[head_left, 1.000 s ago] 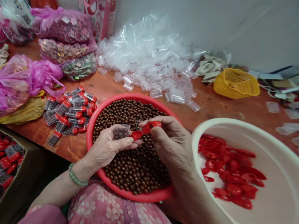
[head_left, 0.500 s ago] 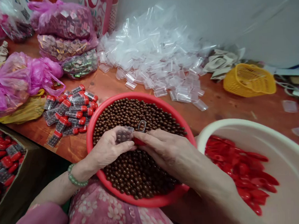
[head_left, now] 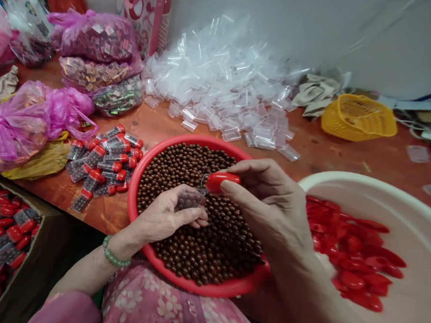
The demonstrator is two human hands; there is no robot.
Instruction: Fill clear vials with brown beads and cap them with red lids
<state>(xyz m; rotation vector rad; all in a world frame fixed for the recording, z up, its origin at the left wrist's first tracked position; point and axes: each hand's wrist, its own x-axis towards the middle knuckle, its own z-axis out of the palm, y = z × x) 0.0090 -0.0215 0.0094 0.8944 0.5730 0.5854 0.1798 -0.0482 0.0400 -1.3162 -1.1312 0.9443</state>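
My left hand is closed on a small clear plastic container filled with dark brown balls, its open end toward the right. Between the thumb and fingers of my right hand is a glossy red cap, held just up and to the right of the container. Cap and container look apart, with a thin ring-like rim showing between them. Both hands hover over a red basin of loose brown balls. More red caps lie in a cream basin right of my right hand.
Filled, red-capped containers are heaped left of the red basin, and others fill a cardboard box at lower left. Empty clear containers pile up against the wall. Pink bags stand at back left; a yellow basket sits at right.
My right hand has lifted and turned, bringing the red cap up into plain view above the basin. My left hand has shifted slightly right with the container.
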